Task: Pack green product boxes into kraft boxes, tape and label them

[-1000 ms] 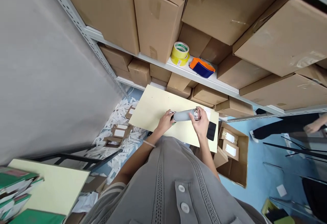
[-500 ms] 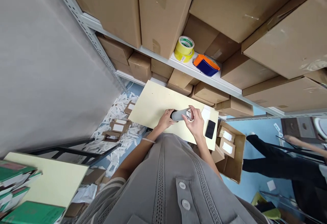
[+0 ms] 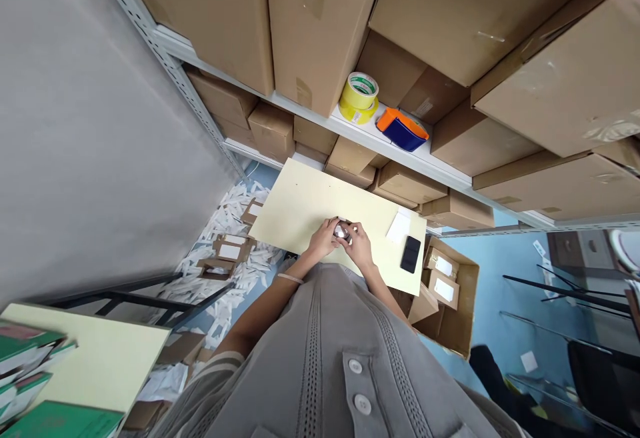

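A closed grip holds a shiny silver object [image 3: 341, 230]: left hand [image 3: 323, 239] at eight o'clock, right hand [image 3: 359, 246] at four.

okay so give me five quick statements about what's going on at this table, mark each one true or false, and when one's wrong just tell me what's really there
1. The left hand and right hand are both on a shiny object. True.
2. The phone lies on the shelf. False: the phone lies on the table, to the right of the hands.
3. Two yellow tape rolls sit on the shelf. True.
4. The white paper is under the left hand. False: the white paper lies apart from both hands, near the phone.
5. Green boxes sit on a second table at lower left. True.
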Available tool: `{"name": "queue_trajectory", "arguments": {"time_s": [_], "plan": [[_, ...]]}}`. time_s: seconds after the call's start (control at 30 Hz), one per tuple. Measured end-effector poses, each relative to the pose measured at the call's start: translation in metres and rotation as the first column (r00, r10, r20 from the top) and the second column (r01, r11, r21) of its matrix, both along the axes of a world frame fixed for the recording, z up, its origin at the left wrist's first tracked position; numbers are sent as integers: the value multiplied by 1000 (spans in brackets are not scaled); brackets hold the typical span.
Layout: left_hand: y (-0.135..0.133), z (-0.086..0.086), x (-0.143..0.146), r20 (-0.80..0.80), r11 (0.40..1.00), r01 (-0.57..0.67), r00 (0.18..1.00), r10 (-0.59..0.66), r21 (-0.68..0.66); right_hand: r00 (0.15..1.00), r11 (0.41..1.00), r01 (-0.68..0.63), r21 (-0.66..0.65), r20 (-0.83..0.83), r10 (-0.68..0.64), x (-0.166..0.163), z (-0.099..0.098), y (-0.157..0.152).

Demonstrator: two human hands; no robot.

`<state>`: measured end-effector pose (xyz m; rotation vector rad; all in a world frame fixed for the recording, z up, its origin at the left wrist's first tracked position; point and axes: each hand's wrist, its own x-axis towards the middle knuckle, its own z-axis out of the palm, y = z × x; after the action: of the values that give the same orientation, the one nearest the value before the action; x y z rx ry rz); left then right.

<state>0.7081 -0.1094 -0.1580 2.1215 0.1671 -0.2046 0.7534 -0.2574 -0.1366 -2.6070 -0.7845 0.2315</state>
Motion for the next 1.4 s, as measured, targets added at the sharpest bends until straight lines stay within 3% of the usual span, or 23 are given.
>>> {"name": "queue_trajectory", "arguments": {"time_s": [0.1,0.3,0.47,0.6,0.83,1.0,1.1,1.2,1.3,1.4], "plan": [[1,0,0,-13,1000,9,1000,-10,-8,997,998,62,17,-45,-61,0,-9,-5],[2,-3,0,-34,996,83,996,-83,27,982,978,164,126,-117,-149,3,-4,-14],[12,-5,3,-12,969,218,976,-218,111,944,905,328,271,-127,-304,4,-7,-30],[15,3,9,20,950,257,964,-265,179,876,844,462,273,-289,-387,2,-16,-36],[4,13,18,1,929,237,969,-247,285,810,773,537,338,-463,-360,5,-20,-33],[-2,8,19,18,941,218,973,-231,258,633,665,665,342,-730,-258,12,-19,-27],[-3,4,17,22,928,252,963,-268,274,617,706,649,285,-740,-267,14,-17,-22],[-4,1,15,38,922,266,957,-288,281,694,823,542,173,-644,-321,14,-11,-17],[-3,0,15,52,933,253,960,-274,257,807,915,397,-69,-448,-384,15,-2,-11],[-3,0,15,63,944,231,966,-252,238,895,916,274,-293,-271,-354,13,7,-6]]}}
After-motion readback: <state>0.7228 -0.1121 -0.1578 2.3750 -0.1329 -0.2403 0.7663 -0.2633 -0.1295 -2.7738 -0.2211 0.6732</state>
